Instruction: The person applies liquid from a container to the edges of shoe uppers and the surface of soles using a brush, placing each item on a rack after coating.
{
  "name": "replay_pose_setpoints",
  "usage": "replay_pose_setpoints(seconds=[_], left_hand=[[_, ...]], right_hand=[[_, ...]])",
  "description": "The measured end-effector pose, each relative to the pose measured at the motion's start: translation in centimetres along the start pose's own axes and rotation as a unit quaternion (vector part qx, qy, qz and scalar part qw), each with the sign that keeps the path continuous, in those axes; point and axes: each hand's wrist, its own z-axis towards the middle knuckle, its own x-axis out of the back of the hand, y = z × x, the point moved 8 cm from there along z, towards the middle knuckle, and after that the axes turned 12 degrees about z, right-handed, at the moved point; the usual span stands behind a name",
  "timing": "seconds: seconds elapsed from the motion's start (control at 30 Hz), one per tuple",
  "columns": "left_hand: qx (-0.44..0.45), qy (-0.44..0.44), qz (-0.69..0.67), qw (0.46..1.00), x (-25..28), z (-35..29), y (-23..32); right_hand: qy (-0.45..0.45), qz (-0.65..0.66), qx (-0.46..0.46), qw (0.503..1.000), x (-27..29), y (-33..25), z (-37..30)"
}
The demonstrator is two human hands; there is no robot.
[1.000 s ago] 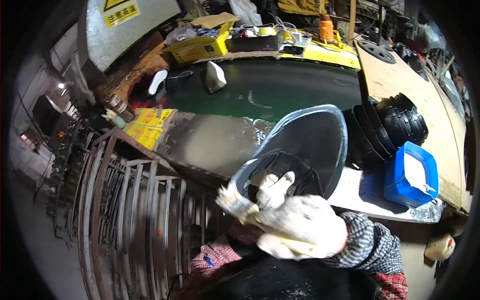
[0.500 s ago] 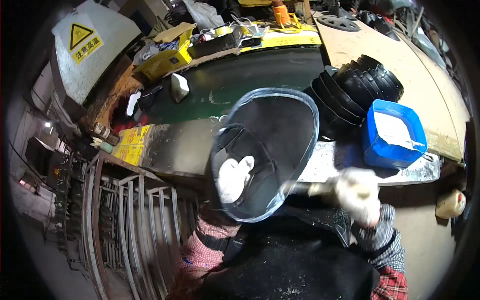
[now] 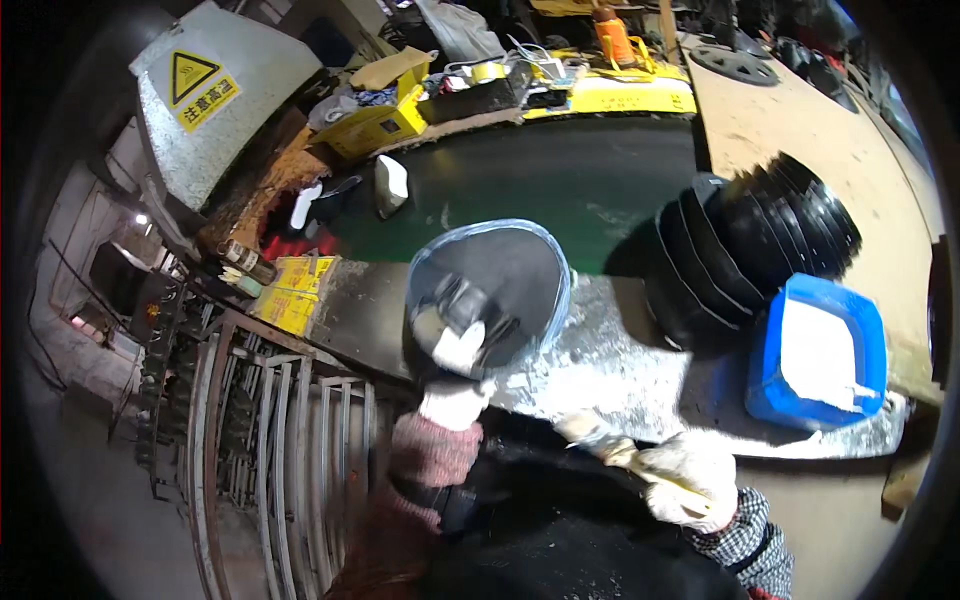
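My left hand (image 3: 455,403), in a white glove, grips the near side of a black bowl-like piece (image 3: 515,275) with a pale bluish rim. Its thumb side reaches over the rim into the hollow, where a dark fold or strap shows. The piece is at the bench's near edge, open side up. In my right hand (image 3: 692,478), also gloved, is a brush (image 3: 600,437) with a pale, clotted head pointing left, apart from the piece. A blue tub (image 3: 765,385) of white stuff stands to the right, beside a stack of similar black pieces (image 3: 740,235).
Behind the piece runs a dark green belt (image 3: 600,170) with a small black-and-white item (image 3: 391,187) on it. Far left is a metal hood (image 3: 225,150) bearing a yellow warning sign. A metal rack (image 3: 290,450) stands below left. Yellow boxes (image 3: 375,125) line the back.
The black piece has gone down and away from me toward the bench. My right hand with the brush is lower and less blurred. The whole view has shifted.
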Motion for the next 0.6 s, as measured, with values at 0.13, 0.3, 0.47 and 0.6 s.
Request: replay_pose_setpoints(seconds=[0.13,0.3,0.47,0.6], left_hand=[[0.037,0.055,0.229,0.971,1.1,10.4,1.7],[0.059,0.108,0.229,0.966,7.1,12.4,-1.9],[0.254,-0.2,-0.105,0.94,5.8,-3.4,-0.2],[0.311,-0.197,-0.021,0.93,12.7,-22.7,-13.6]], right_hand=[[0.061,-0.054,0.047,0.996,1.9,0.7,-0.8],[0.117,-0.099,-0.018,0.988,1.4,1.9,-1.6],[0.109,0.042,-0.117,0.986,-1.0,4.3,-1.4],[0.105,0.107,-0.152,0.977,-4.6,4.8,-0.9]])
